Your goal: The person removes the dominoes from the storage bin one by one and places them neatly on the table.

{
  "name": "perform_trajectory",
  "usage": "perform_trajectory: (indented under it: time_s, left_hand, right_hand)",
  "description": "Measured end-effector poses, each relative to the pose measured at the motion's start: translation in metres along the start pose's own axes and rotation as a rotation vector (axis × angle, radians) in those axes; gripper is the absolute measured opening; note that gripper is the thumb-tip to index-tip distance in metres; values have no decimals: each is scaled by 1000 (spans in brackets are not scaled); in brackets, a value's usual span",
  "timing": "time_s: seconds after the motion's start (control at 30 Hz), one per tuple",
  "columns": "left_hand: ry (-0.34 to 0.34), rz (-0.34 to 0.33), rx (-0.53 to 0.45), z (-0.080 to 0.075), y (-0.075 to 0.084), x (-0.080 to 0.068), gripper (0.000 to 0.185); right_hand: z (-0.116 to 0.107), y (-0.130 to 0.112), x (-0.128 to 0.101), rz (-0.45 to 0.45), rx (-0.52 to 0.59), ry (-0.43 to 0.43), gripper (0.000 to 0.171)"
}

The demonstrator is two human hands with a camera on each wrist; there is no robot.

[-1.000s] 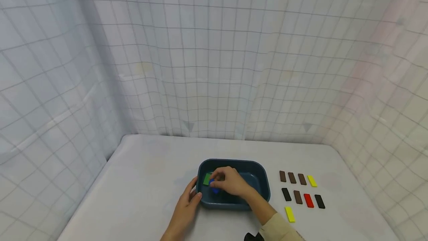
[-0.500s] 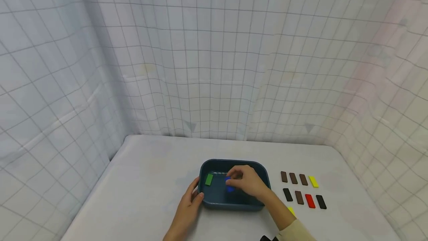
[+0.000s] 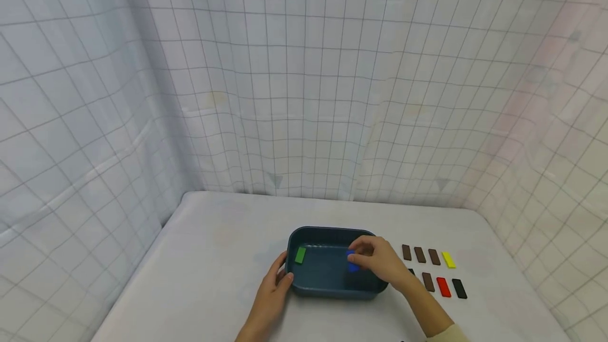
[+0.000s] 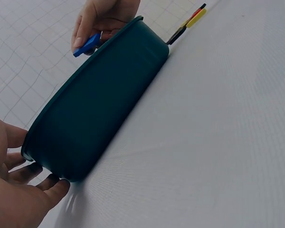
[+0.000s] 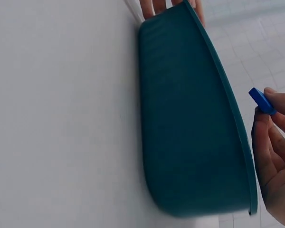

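Observation:
My right hand (image 3: 377,259) pinches a blue domino-like block (image 5: 262,100) between thumb and fingertips, over the right half of a dark teal plastic bin (image 3: 328,293). In the left wrist view the blue block shows just above the bin's rim. A green block (image 3: 300,255) lies on the bin floor near its left end. My left hand (image 3: 272,292) grips the bin's left end, thumb at the near corner and fingers along the outer wall. The right wrist view shows only the left hand's fingertips beyond the bin's far end.
To the bin's right, brown blocks (image 3: 420,254), a yellow block (image 3: 448,259), a red block (image 3: 444,287) and a black block (image 3: 459,288) lie in two rows on the white table (image 3: 228,247). My right forearm covers part of them. A gridded white curtain (image 3: 304,94) surrounds the table.
My right hand has carried the blue block rightward across the bin, away from the green block, which is now uncovered. My left hand keeps its hold on the bin's left end.

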State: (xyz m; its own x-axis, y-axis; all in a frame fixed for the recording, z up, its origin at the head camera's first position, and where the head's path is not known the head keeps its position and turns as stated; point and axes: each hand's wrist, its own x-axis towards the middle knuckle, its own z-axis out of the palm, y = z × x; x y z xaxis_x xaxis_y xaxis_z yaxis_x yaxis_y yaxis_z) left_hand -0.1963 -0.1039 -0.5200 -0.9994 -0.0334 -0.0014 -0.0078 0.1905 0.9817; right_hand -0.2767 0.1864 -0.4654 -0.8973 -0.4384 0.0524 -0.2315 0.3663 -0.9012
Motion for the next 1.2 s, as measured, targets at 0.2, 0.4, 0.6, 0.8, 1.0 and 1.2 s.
perform_trajectory:
  time_s: [0.2,0.4,0.6,0.8,1.0,1.2]
  left_hand:
    - [5,-17,-21,3,-1,0,58]
    - [20,-41,-10,2,-1,0,57]
    - [22,-16,13,1,0,4,57]
    - [17,-6,-4,1,-1,4,57]
    - [10,18,-9,1,-1,3,57]
    - [2,31,-16,0,-3,2,57]
  right_hand:
    - [-19,7,-21,55,31,51,25]
    - [-31,16,-37,97,39,75,30]
    - [-46,22,-52,126,9,122,31]
    - [-58,28,-66,220,-37,190,30]
    - [-66,39,-79,275,-53,214,28]
    - [-74,53,-95,282,-54,206,28]
